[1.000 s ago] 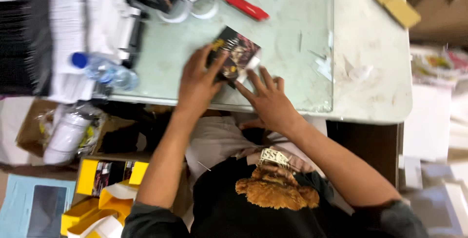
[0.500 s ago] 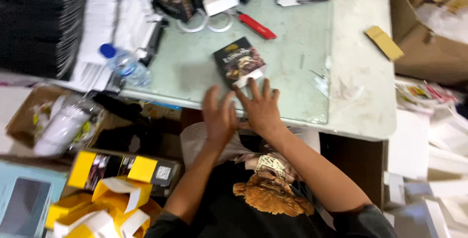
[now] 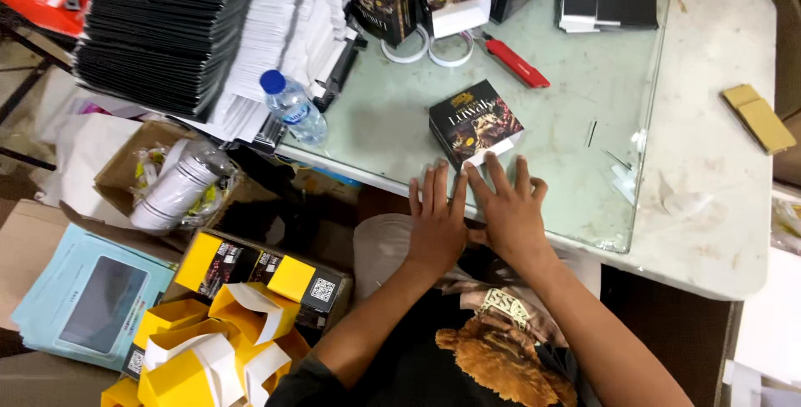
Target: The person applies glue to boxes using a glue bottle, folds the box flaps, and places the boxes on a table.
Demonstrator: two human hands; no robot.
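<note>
Beside two flat hands, left hand [image 3: 436, 225] and right hand [image 3: 511, 211], one dark box [image 3: 474, 123].

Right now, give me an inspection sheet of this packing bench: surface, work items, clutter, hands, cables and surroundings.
Surface: pale green glass sheet over a white table.
Work items: small black printed carton lying on the glass, white flap toward the hands.
Clutter: clear plastic water bottle with blue cap, red-handled utility knife, two tape rings, stack of flat black cartons, tan block.
Hands: left hand and right hand flat on the glass, palms down, holding nothing; right fingers at the carton's flap.
Cables: nothing seen.
Surroundings: yellow and black boxes and a blue sheet on the floor.
</note>
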